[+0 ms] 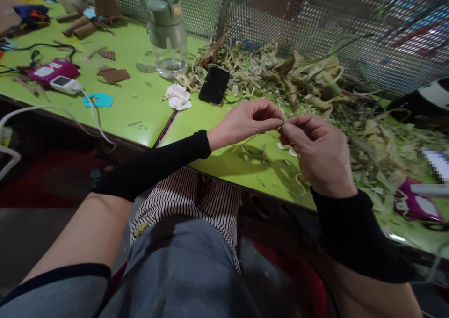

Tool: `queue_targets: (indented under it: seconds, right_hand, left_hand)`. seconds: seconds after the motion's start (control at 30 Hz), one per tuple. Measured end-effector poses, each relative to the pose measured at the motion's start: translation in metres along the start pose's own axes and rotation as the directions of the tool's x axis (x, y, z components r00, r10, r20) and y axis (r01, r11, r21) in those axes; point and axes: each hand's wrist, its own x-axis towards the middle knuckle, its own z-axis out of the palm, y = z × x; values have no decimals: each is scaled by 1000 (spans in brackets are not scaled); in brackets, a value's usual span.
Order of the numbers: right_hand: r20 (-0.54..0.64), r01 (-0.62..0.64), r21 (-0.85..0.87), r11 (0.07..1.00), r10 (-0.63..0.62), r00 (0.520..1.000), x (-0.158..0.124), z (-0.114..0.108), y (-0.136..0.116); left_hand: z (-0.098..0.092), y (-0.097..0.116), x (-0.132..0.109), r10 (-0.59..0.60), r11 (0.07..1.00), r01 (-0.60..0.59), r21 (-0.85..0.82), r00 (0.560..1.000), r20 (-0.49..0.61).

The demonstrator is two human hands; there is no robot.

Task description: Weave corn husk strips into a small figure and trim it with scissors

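The right hand is the nearer of the two to the heap of dried leaves and strips: the pile starts beyond the fingertips of the left hand, and its long run sweeps rightward behind the right hand, then bends back toward the body along that hand's outer side. Both hands are closed to a fine pinch, thumb against forefinger, their tips meeting or nearly so above the bench; anything held between them is too small to make out, so I cannot tell what, if anything, they grip. Just below the joined fingertips, on the body side, lie loose plant scraps, and a thin curled strand rests beneath the right hand. Beyond the left hand sit a dark phone and, farther to its left, a crumpled tissue, with a clear bottle behind that. No brand can be read: the bottle's lid shows only an orange patch, the purple device well left of the left hand has pale panels without legible lettering, and the purple case right of the right hand carries white shapes.
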Motion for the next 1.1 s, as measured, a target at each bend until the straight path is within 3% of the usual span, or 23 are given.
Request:
queue_targets:
  seconds: [0.17, 0.3, 0.4, 0.47, 0.57, 0.67, 0.77, 0.93, 1.1]
  right_hand:
    - [87, -81, 140, 987, 70, 994, 3, 2, 0]
    - [71, -108, 116, 987, 100, 992, 0, 2, 5]
    - [83, -104, 69, 992, 99, 992, -5, 4, 9]
    - [134, -92, 34, 995, 87, 987, -7, 7, 12]
    - [202, -65, 20, 998, 60, 978, -9, 16, 17]
    - [230, -85, 53, 995, 71, 971, -10, 23, 24]
    - [236, -135, 79, 988, 113, 965, -14, 24, 30]
    - [206, -117, 83, 990, 98, 974, -25, 15, 32]
    - [137, -19, 59, 998, 11, 991, -37, 8, 28]
  left_hand:
    - [3, 2, 0, 10, 997, -12, 74, 999, 33]
    - [-11, 0, -10, 29, 967, -42, 251, 998, 53]
    - [-33, -12, -16, 12, 845, -14, 534, 1000, 7]
    - [-43, -24, -17, -66, 729, 8, 685, 996, 59]
    - [-44, -40, -14, -95, 653, -94, 751, 974, 205]
    - [-37, -44, -10, -73, 667, -168, 726, 955, 288]
    - [-33, -37, -11, -104, 740, -116, 662, 953, 284]
    - [-28, -20, -22, -274, 932, 190, 310, 927, 257]
    - [-16, -10, -31, -425, 888, 456, -64, 865, 265]
